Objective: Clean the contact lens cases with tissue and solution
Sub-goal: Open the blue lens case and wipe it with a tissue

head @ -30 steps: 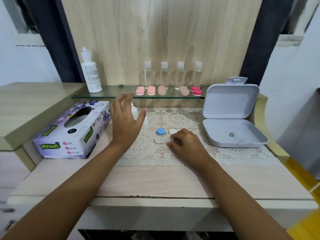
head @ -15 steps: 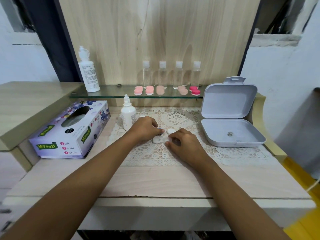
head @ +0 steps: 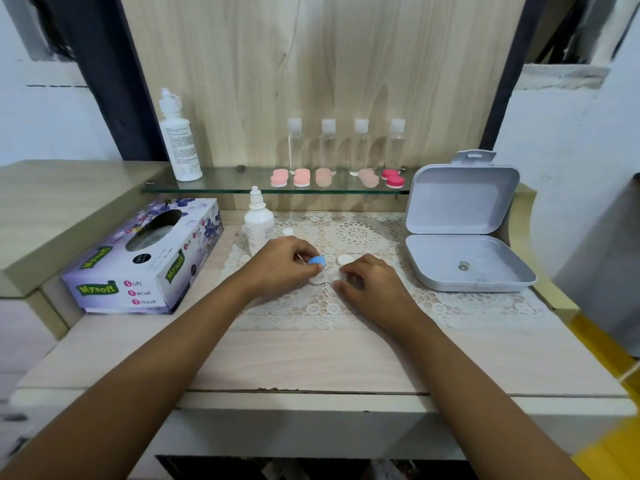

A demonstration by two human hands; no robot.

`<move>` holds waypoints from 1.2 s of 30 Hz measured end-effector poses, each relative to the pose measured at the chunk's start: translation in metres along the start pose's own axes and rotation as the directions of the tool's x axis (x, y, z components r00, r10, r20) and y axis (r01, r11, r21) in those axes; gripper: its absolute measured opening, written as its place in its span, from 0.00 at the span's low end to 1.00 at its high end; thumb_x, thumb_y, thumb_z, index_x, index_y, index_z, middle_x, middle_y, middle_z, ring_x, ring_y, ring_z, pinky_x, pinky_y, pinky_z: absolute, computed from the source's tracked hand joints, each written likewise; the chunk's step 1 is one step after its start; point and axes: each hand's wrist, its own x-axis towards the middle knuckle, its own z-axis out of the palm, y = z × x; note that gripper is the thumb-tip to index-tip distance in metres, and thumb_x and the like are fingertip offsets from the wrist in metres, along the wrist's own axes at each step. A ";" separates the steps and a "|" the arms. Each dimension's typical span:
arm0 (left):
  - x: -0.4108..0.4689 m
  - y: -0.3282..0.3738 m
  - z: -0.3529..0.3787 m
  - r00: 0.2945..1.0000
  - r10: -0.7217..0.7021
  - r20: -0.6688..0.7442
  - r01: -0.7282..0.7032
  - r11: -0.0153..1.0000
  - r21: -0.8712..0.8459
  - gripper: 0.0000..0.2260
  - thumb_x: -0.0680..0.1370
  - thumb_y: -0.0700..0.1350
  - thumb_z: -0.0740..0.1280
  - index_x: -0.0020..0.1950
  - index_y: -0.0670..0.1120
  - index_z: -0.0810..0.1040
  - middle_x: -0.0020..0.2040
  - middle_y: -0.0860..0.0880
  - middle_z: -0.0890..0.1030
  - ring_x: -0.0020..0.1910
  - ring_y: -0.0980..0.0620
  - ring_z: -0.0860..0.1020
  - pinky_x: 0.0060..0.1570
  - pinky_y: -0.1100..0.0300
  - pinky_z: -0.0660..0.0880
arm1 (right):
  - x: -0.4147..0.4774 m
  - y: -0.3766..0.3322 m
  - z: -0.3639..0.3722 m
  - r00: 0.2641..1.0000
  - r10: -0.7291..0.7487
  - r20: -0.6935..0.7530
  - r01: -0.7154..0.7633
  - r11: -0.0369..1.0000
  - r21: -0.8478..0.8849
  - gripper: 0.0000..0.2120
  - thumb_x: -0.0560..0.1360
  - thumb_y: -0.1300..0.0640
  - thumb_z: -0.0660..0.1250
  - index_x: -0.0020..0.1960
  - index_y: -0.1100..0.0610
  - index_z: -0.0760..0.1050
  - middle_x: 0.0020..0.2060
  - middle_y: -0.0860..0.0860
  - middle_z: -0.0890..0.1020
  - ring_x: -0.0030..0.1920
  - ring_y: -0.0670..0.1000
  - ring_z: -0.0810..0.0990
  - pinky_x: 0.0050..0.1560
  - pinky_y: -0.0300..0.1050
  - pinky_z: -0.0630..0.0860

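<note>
A white contact lens case lies on the lace mat in the middle of the table. My left hand pinches its blue cap, tilted just above the case's left well. My right hand holds the case's right side down, fingers curled on it. A white cap sits on the mat just behind the case. A small solution bottle stands uncapped to the left, its little white cap beside it. The tissue box lies at the left.
An open grey hinged box stands at the right. The glass shelf behind carries a large white bottle, several clear small bottles and several pink lens cases.
My left hand came down from near the solution bottle onto the case, took hold of the blue cap and lifted it slightly. My right hand stayed on the case.
</note>
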 end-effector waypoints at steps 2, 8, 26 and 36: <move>-0.008 -0.003 -0.001 0.999 0.035 0.027 -0.035 0.999 -0.003 0.10 0.74 0.48 0.69 0.54 0.50 0.80 0.48 0.56 0.77 0.45 0.60 0.76 0.41 0.69 0.69 | 0.000 0.000 0.000 1.000 0.003 0.005 -0.003 1.000 -0.002 0.12 0.74 0.53 0.66 0.53 0.58 0.79 0.47 0.54 0.77 0.51 0.52 0.73 0.50 0.43 0.68; -0.017 -0.009 0.004 0.994 0.105 0.022 -0.105 0.994 -0.001 0.12 0.74 0.48 0.69 0.57 0.48 0.80 0.49 0.55 0.76 0.47 0.61 0.75 0.46 0.71 0.69 | -0.001 -0.002 0.000 1.000 0.008 -0.003 -0.008 1.000 0.009 0.11 0.74 0.54 0.66 0.53 0.59 0.79 0.47 0.54 0.77 0.51 0.52 0.73 0.50 0.43 0.68; -0.019 -0.012 0.021 0.994 0.098 -0.043 -0.100 0.993 -0.057 0.17 0.73 0.51 0.71 0.60 0.50 0.76 0.52 0.52 0.76 0.52 0.56 0.74 0.56 0.62 0.71 | 0.001 0.000 0.001 1.000 0.007 0.011 -0.007 1.000 -0.007 0.12 0.74 0.53 0.67 0.54 0.58 0.79 0.49 0.54 0.77 0.52 0.54 0.73 0.51 0.43 0.68; -0.018 -0.017 0.022 0.998 0.058 -0.026 -0.060 0.990 -0.131 0.20 0.73 0.49 0.71 0.64 0.50 0.73 0.55 0.54 0.77 0.55 0.58 0.74 0.57 0.64 0.70 | 0.002 0.001 0.000 1.000 0.005 0.027 -0.004 1.000 -0.031 0.13 0.74 0.52 0.67 0.55 0.58 0.79 0.50 0.55 0.77 0.53 0.54 0.73 0.52 0.44 0.68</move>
